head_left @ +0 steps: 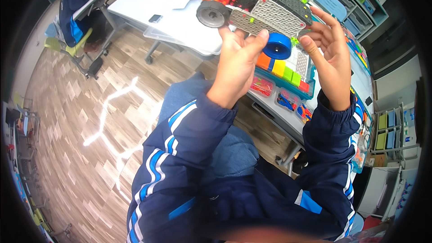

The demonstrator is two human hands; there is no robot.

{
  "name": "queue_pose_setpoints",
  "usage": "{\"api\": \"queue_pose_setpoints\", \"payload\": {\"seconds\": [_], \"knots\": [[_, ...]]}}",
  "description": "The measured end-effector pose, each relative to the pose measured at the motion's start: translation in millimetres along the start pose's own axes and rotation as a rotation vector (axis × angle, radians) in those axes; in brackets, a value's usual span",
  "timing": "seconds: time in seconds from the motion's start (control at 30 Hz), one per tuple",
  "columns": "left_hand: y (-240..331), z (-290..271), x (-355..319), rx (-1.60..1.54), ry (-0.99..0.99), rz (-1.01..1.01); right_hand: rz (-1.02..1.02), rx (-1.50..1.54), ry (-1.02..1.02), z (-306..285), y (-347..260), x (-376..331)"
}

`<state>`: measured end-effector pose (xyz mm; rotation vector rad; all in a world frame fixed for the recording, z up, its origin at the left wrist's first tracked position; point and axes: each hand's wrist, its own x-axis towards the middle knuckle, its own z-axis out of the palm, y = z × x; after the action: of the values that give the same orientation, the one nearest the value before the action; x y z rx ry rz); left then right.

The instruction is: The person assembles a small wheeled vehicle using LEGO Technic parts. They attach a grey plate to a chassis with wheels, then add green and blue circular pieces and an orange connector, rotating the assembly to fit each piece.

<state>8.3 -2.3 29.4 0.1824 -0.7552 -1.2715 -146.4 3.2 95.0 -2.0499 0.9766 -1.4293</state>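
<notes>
A toy vehicle (252, 20) built from perforated grey plates is raised above the table's edge. Dark wheels with grey hubs sit at its left end, beside orange parts, and a blue wheel (276, 46) sits at its near side. My left hand (238, 58) is closed on the near lower edge, its thumb up by the blue wheel; some of its fingers are hidden beneath the vehicle. At the right end, my right hand (330, 49) is open with fingers curved and apart. Its fingertips are close to the plates and a small green connector (294, 41); contact is unclear.
Below the vehicle, a teal-edged tray (281, 78) holds coloured blocks. Clear boxes of small red (262, 85) and blue parts (286, 99) sit beside it on the white table (144, 2). Shelves with bins (355, 0) stand behind. Another person (74, 9) sits at the far left.
</notes>
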Motion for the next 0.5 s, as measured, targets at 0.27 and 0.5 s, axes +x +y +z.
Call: {"api": "queue_pose_setpoints", "payload": {"seconds": [0.27, 0.5], "knots": [[0.2, 2.7, 1.7, -0.013, 0.018, -0.081, -0.057, 0.081, -0.089, 7.0, 3.4, -0.9], [7.7, -4.6, 5.5, 0.02, 0.038, 0.012, -0.008, 0.091, 0.083, 8.0, 4.9, -1.5]]}}
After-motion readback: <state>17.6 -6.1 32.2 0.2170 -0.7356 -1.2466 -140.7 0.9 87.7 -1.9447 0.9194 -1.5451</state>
